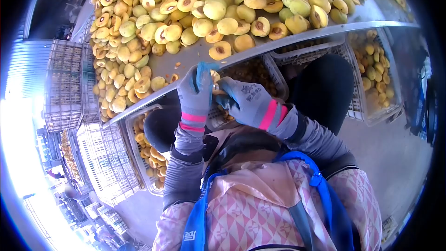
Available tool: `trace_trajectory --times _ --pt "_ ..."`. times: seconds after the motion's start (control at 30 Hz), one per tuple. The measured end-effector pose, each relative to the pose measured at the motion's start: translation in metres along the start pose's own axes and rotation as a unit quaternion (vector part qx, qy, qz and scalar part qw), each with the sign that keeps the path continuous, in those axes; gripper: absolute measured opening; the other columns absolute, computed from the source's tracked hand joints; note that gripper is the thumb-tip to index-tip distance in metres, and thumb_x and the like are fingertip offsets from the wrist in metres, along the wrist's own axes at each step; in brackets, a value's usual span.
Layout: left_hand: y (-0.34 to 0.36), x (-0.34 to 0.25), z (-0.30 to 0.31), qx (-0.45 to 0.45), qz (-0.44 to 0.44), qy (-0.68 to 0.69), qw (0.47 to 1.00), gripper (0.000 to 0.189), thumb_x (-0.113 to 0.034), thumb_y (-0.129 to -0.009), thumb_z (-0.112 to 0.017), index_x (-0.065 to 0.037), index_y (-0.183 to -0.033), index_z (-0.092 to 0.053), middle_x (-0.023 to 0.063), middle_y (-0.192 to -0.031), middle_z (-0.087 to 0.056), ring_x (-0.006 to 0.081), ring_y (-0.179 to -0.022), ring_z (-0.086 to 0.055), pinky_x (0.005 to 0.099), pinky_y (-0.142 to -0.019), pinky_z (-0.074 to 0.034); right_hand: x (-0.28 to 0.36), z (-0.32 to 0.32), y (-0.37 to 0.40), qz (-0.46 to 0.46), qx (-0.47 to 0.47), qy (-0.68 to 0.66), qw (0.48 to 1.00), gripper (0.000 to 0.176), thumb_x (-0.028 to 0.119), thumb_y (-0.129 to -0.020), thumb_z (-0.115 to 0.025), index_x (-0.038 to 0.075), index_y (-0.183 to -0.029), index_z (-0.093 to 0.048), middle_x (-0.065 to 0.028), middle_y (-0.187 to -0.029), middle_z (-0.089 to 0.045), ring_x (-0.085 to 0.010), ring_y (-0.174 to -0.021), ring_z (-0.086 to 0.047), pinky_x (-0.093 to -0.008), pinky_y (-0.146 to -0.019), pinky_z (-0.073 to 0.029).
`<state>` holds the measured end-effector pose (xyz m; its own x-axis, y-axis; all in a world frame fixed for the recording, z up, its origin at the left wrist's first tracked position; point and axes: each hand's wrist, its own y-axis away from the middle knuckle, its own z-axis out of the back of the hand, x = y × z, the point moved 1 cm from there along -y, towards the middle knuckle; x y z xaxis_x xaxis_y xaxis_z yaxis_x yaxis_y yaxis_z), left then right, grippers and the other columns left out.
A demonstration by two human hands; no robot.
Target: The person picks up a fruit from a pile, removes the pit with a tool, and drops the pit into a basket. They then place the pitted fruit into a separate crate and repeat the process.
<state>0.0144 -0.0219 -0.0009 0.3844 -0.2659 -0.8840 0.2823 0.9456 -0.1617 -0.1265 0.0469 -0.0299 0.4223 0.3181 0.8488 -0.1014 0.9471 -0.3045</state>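
Both my hands wear grey gloves with blue fingers and pink wrist bands, and meet just off the table's near edge. My left hand (196, 88) is closed around a piece of yellow stone fruit (214, 75), mostly covered by the fingers. Curled close against that piece is my right hand (245, 101); a small shiny spot shows by its fingertips, but what it grips is hidden. Beyond them, a large heap of halved yellow stone fruit (214, 8), many with brown pits showing, covers the metal table (195, 56).
A raised metal rim (297, 40) edges the table. Beneath it stand a fruit-filled crate on the left (130, 132) and another on the right (392, 97). Stacked white crates (109, 162) stand at left. My knees (327, 86) sit under the rim.
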Motion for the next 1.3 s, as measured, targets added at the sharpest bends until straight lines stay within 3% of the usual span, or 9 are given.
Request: trace_trajectory --times 0.1,0.23,0.3,0.4,0.6,0.77,1.1,1.2,1.3 --pt "0.0 -0.001 0.002 0.012 0.04 0.004 0.999 0.033 -0.027 -0.093 -0.054 0.002 -0.104 -0.065 0.0114 -0.091 -0.069 0.0143 -0.081 -0.064 0.0281 -0.074 -0.051 0.013 0.003 0.003 -0.064 0.006 0.071 0.995 0.031 0.026 -0.087 -0.06 0.006 -0.111 -0.055 -0.0185 -0.083 -0.066 -0.0371 -0.075 -0.064 -0.0453 -0.065 -0.05" --pt "-0.003 0.001 0.007 0.103 -0.078 0.028 0.991 0.041 -0.033 -0.093 -0.053 0.003 -0.108 -0.064 0.0136 -0.098 -0.07 0.0198 -0.087 -0.065 0.0326 -0.081 -0.05 -0.001 0.004 -0.002 -0.028 0.006 -0.075 0.997 0.028 0.024 -0.091 -0.06 0.002 -0.107 -0.054 -0.0181 -0.077 -0.061 -0.032 -0.07 -0.062 -0.0383 -0.06 -0.048" --pt "-0.003 0.002 0.007 0.124 -0.096 0.037 0.987 0.043 -0.035 -0.093 -0.053 0.003 -0.109 -0.064 0.0142 -0.1 -0.07 0.0213 -0.089 -0.065 0.0336 -0.083 -0.05 -0.002 0.007 -0.005 -0.055 0.072 -0.272 0.958 0.024 0.025 -0.094 -0.058 0.004 -0.104 -0.057 -0.0081 -0.073 -0.058 -0.0171 -0.064 -0.059 -0.0293 -0.056 -0.045" --pt "-0.003 0.013 0.004 0.135 -0.161 0.043 0.977 0.053 -0.041 -0.098 -0.046 0.008 -0.11 -0.062 0.0184 -0.103 -0.069 0.0223 -0.087 -0.067 0.0326 -0.08 -0.053 -0.011 0.009 -0.002 -0.095 0.16 -0.438 0.88 0.021 0.025 -0.093 -0.056 0.006 -0.103 -0.06 -0.0034 -0.077 -0.062 -0.0163 -0.056 -0.058 -0.0295 -0.053 -0.047" --pt "0.016 0.011 0.0 0.066 -0.102 0.011 0.992 0.053 -0.041 -0.099 -0.047 0.009 -0.112 -0.061 0.0172 -0.104 -0.068 0.02 -0.09 -0.067 0.0327 -0.08 -0.054 -0.008 0.015 0.003 -0.239 0.224 -0.532 0.781 0.018 0.028 -0.094 -0.055 0.01 -0.097 -0.06 0.0043 -0.064 -0.052 -0.0038 -0.045 -0.044 -0.0207 -0.038 -0.034" --pt "0.022 0.015 -0.002 0.039 0.061 0.264 0.962 0.045 -0.034 -0.099 -0.048 0.007 -0.106 -0.063 0.0119 -0.102 -0.069 0.0137 -0.086 -0.065 0.0237 -0.076 -0.054 -0.002 0.017 0.003 -0.248 0.235 -0.456 0.822 0.04 0.044 -0.092 -0.059 0.006 -0.102 -0.06 0.0019 -0.062 -0.052 -0.0067 -0.044 -0.045 -0.0209 -0.04 -0.036" --pt "0.032 0.022 0.009 -0.009 0.063 0.247 0.967 0.045 -0.035 -0.101 -0.044 0.005 -0.106 -0.064 0.0107 -0.097 -0.069 0.0155 -0.079 -0.065 0.0252 -0.071 -0.054 0.007 -0.004 0.007 -0.227 0.217 -0.512 0.799 0.043 0.045 -0.094 -0.057 0.005 -0.109 -0.061 0.0031 -0.061 -0.051 -0.0051 -0.044 -0.043 -0.0206 -0.041 -0.037" --pt "0.03 0.029 0.026 -0.157 0.251 0.378 0.877 0.052 -0.056 -0.093 -0.048 -0.006 -0.099 -0.06 0.0067 -0.082 -0.065 0.0181 -0.069 -0.064 0.0278 -0.056 -0.054 0.011 0.015 0.006 -0.188 0.171 -0.512 0.82 0.044 0.045 -0.095 -0.055 0.005 -0.111 -0.06 0.0019 -0.063 -0.052 -0.0057 -0.046 -0.045 -0.0204 -0.043 -0.037" --pt "0.036 0.024 0.046 -0.107 0.265 0.361 0.888 0.057 -0.058 -0.094 -0.045 -0.004 -0.104 -0.061 0.0074 -0.085 -0.066 0.0167 -0.066 -0.063 0.0251 -0.053 -0.052 -0.016 -0.002 0.001 -0.197 0.172 -0.376 0.889 0.041 0.043 -0.095 -0.054 0.004 -0.107 -0.058 -0.0019 -0.067 -0.055 -0.0116 -0.054 -0.052 -0.0259 -0.048 -0.041"
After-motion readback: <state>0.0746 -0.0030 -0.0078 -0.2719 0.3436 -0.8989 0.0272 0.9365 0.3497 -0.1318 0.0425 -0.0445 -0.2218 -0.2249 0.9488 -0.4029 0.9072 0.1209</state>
